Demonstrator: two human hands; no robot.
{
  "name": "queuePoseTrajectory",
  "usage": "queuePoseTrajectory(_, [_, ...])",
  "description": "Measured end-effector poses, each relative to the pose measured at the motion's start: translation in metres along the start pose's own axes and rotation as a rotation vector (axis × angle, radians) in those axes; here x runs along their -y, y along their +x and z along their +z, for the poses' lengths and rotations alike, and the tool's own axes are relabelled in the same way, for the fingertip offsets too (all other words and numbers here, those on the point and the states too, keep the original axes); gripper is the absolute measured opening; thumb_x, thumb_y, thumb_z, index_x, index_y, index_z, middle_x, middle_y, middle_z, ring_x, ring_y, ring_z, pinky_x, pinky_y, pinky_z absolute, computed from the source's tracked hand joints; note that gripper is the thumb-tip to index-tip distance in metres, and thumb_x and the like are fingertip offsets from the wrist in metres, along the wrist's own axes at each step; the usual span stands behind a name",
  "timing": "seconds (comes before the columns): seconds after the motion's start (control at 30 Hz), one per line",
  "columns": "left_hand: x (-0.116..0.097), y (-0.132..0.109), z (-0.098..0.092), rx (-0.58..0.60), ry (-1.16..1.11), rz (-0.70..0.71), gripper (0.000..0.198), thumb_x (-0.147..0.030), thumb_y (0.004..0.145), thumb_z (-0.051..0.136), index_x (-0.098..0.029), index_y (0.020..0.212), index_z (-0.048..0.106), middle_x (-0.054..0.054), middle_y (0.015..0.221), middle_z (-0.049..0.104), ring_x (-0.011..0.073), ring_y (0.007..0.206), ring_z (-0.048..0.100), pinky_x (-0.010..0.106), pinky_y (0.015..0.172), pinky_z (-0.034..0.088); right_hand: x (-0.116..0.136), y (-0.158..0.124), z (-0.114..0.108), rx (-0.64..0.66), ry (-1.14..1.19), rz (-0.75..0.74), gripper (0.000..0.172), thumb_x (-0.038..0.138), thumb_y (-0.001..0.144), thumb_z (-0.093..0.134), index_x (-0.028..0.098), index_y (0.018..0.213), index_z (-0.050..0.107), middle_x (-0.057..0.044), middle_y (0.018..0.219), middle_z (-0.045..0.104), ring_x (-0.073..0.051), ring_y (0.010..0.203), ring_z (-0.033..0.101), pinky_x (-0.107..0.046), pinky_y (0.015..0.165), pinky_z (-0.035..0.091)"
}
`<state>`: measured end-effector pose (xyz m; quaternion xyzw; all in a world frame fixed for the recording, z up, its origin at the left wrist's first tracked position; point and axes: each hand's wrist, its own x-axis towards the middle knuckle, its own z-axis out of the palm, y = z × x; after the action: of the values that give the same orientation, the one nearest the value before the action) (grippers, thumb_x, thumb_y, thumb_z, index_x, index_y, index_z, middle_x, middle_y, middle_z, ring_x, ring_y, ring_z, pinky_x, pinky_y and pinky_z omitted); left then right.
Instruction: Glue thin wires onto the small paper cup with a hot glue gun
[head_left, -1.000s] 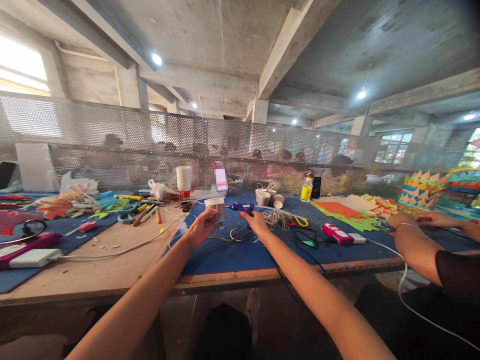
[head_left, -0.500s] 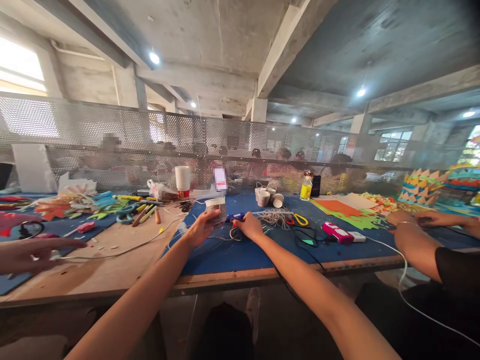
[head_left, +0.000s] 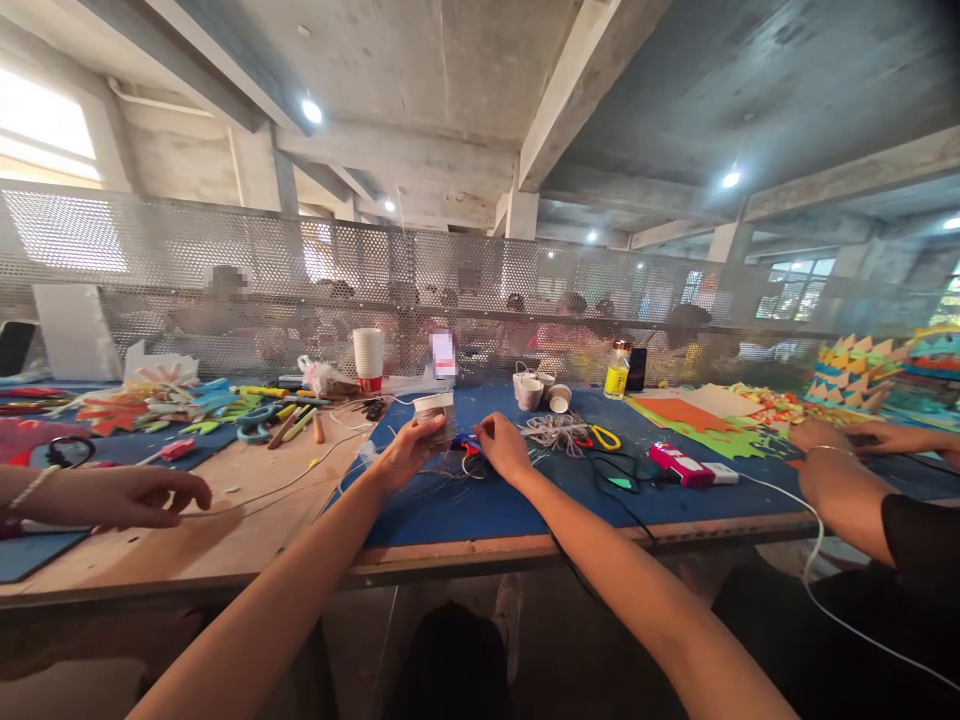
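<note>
My left hand [head_left: 409, 450] is wrapped round a paper cup [head_left: 433, 402] with a white rim and a greyish-brown lower wall, held upright above the blue mat [head_left: 442, 520]. To its right, my right hand [head_left: 502, 448] has its fingers curled together; whether anything small is between them is hidden. Close by its fingertips, a blue glue gun [head_left: 465, 440] with a red-orange trigger lies on the mat. Right of that hand are a heap of grey cord [head_left: 551, 432] and yellow-handled scissors [head_left: 604, 437]. Several small cups [head_left: 529, 393] stand or lie behind.
At left, another person's hand [head_left: 154, 495] rests over the wooden board [head_left: 277, 510]. Knives and chisels [head_left: 300, 425] lie beyond it. Near the mesh partition stand stacked cups [head_left: 367, 358] and a yellow bottle [head_left: 616, 372]. A pink power strip [head_left: 679, 465] and a co-worker's arms [head_left: 840, 465] are at right.
My right hand has let go of the glue gun and risen slightly, leaving it on the mat. My left hand still holds the cup. The neighbour's hand at left has shifted right, fingers now curled.
</note>
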<state>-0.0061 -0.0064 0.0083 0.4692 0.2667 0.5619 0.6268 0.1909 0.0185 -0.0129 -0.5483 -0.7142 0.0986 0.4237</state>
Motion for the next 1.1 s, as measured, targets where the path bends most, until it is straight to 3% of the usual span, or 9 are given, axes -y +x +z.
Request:
queuePoseTrajectory(0.17, [-0.001, -0.001, 0.003, 0.088, 0.018, 0.045, 0.030, -0.030, 0.078, 0.080, -0.013, 0.102, 0.075, 0.012, 0.100, 0.078, 0.0256, 0.095, 0.072, 0.035, 0.086, 0.054, 0.020, -0.003, -0.003, 0.111, 0.374, -0.237, 0.017, 0.035, 0.088, 0.068, 0.021, 0.093, 0.062, -0.002, 0.091, 0.071, -0.017, 0.086, 0.067, -0.029, 0.081, 0.050])
queuePoseTrajectory(0.27, [0.001, 0.000, 0.003, 0.127, 0.021, 0.063, 0.033, -0.032, 0.078, 0.080, -0.012, 0.105, 0.075, 0.015, 0.105, 0.078, 0.0301, 0.103, 0.071, 0.038, 0.089, 0.052, 0.028, -0.002, 0.000, 0.089, 0.365, -0.279, 0.027, 0.039, 0.081, 0.077, 0.021, 0.090, 0.060, -0.002, 0.088, 0.069, -0.018, 0.084, 0.065, -0.031, 0.080, 0.051])
queuePoseTrajectory(0.4, [0.003, 0.002, 0.000, 0.121, 0.038, 0.069, 0.037, -0.032, 0.078, 0.082, -0.012, 0.109, 0.075, 0.015, 0.107, 0.078, 0.0291, 0.102, 0.072, 0.038, 0.091, 0.052, 0.030, 0.000, 0.002, 0.041, 0.348, -0.299, 0.021, 0.030, 0.081, 0.076, 0.021, 0.087, 0.058, -0.001, 0.086, 0.067, -0.018, 0.081, 0.064, -0.031, 0.080, 0.051])
queuePoseTrajectory(0.6, [0.005, 0.004, 0.001, 0.102, 0.037, 0.059, 0.038, -0.029, 0.075, 0.084, -0.011, 0.107, 0.075, 0.014, 0.103, 0.078, 0.0249, 0.094, 0.073, 0.036, 0.090, 0.052, 0.032, -0.001, -0.003, 0.030, 0.383, -0.274, 0.010, 0.028, 0.085, 0.068, 0.021, 0.086, 0.061, -0.001, 0.086, 0.067, -0.016, 0.081, 0.064, -0.029, 0.082, 0.052])
queuePoseTrajectory(0.83, [0.006, 0.003, 0.002, 0.092, 0.018, 0.035, 0.038, -0.026, 0.074, 0.086, -0.011, 0.106, 0.074, 0.014, 0.103, 0.078, 0.0246, 0.094, 0.073, 0.036, 0.091, 0.052, 0.035, -0.005, -0.006, 0.047, 0.384, -0.234, 0.008, 0.029, 0.084, 0.061, 0.021, 0.083, 0.061, -0.002, 0.084, 0.069, -0.017, 0.081, 0.065, -0.030, 0.084, 0.053])
queuePoseTrajectory(1.1, [0.008, 0.004, 0.000, 0.073, 0.001, 0.014, 0.040, -0.025, 0.074, 0.086, -0.011, 0.109, 0.072, 0.012, 0.103, 0.077, 0.0222, 0.092, 0.072, 0.036, 0.093, 0.052, 0.023, 0.001, -0.001, 0.060, 0.507, -0.137, 0.017, 0.038, 0.081, 0.063, 0.021, 0.082, 0.059, 0.001, 0.075, 0.066, -0.016, 0.069, 0.063, -0.028, 0.070, 0.052])
